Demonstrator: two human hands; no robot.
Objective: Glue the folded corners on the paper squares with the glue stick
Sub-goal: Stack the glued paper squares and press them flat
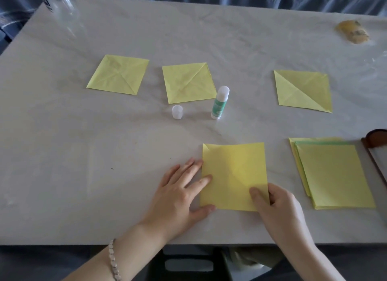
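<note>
Paper square (pixel 233 176), likely light and limp, best held at edges: flat left hand (pixel 180 195) steadies one, right hand (pixel 278 205) pinches a corner.

Left square (pixel 118 74), middle square (pixel 188 82) and right square (pixel 302 90), yellow, folded, lay in a far row. Glue stick (pixel 219 102) stood uncapped, cap (pixel 177 112) beside. Near square (pixel 233 176) had one corner folded.
</note>
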